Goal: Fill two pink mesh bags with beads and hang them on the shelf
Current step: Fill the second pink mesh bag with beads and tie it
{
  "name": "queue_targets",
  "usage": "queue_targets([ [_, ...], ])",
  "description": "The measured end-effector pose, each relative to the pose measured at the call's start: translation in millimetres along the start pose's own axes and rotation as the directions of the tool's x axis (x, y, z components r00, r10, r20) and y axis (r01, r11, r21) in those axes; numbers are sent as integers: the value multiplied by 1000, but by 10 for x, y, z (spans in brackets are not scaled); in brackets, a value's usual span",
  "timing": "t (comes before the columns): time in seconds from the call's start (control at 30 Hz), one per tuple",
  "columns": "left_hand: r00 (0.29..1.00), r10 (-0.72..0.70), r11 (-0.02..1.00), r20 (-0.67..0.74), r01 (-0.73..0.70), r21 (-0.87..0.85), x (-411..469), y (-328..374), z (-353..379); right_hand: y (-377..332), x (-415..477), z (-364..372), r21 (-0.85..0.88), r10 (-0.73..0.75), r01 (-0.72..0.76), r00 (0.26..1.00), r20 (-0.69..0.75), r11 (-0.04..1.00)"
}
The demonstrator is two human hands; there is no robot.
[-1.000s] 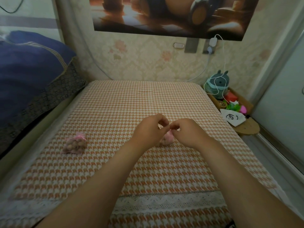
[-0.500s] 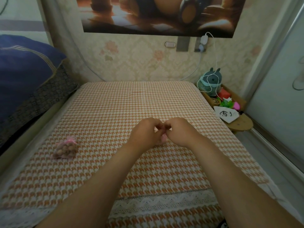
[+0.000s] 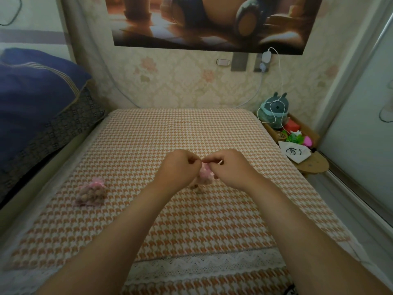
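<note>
My left hand (image 3: 180, 167) and my right hand (image 3: 228, 167) meet over the middle of the houndstooth-covered table (image 3: 148, 133). Between them hangs a pink mesh bag (image 3: 204, 175); both hands pinch its top, apparently at the drawstrings. Its lower part is mostly hidden behind my left hand. A second pink mesh bag (image 3: 91, 193), filled with brownish beads and gathered shut at the top, lies on the cloth to the left, apart from my hands.
A low wooden shelf (image 3: 314, 165) at the right holds a grey plush toy (image 3: 274, 111), a white pouch (image 3: 296, 153) and small coloured items. A blue quilt (image 3: 32, 99) is piled at the left. A white cable (image 3: 280, 81) hangs from the wall socket.
My hands have drawn slightly apart while pinching the bag's top, so more of the pink bag shows between them. The view shifted a little; the bag at the left stayed put.
</note>
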State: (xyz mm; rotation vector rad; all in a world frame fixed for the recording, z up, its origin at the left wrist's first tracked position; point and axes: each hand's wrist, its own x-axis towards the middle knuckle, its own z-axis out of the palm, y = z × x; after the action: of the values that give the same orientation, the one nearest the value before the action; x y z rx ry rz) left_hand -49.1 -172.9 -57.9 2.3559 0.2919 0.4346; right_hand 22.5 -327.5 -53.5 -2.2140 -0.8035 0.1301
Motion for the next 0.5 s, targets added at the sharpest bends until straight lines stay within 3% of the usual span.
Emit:
queue_targets([
  [0.13,995,-58,998,-80,60,12,-23,-147,-171,-87,11,90,224,56,-57,998,8,973],
  [0.2,993,-84,996,-81,86,28,-35,-232,-234,-92,27,147,247,73,-71,997,2,966],
  [0.33,992,-103,994,-76,106,36,-51,-359,-310,37,64,298,-71,63,-59,997,55,996],
  [0.5,994,-102,994,-33,103,22,-57,-446,-307,87,76,441,-379,106,-33,979,171,925],
])
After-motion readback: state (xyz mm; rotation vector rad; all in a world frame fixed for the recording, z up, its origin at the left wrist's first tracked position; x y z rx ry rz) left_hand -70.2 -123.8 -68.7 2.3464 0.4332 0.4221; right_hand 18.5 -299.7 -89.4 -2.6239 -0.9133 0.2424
